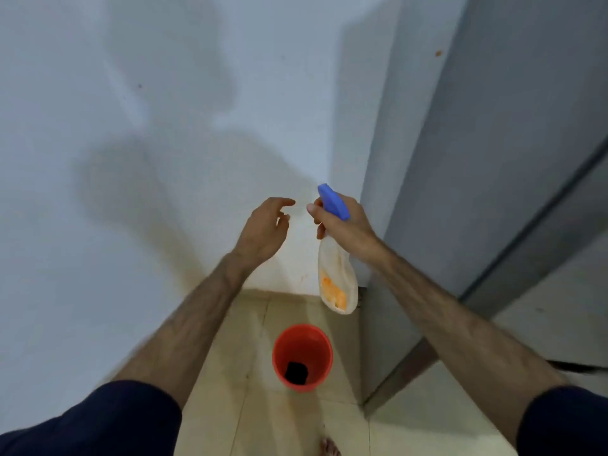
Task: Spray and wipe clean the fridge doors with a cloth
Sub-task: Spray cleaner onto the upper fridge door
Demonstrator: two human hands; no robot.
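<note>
While the right hand (342,225) grips the spray bottle (337,274), left hand (263,228) hangs relaxed above bucket (302,357).

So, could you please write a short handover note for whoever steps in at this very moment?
Right hand: grips the spray bottle by its blue head, a little orange liquid at the bottom.
Left hand: empty, fingers relaxed, beside the bottle.
Red bucket stands on the floor below, something dark inside, possibly the cloth.
Fridge is at the right, against the wall.
Done: bottle picked up. No sign of spraying or wiping.
Left: spray the doors, fetch the cloth, wipe.
</note>
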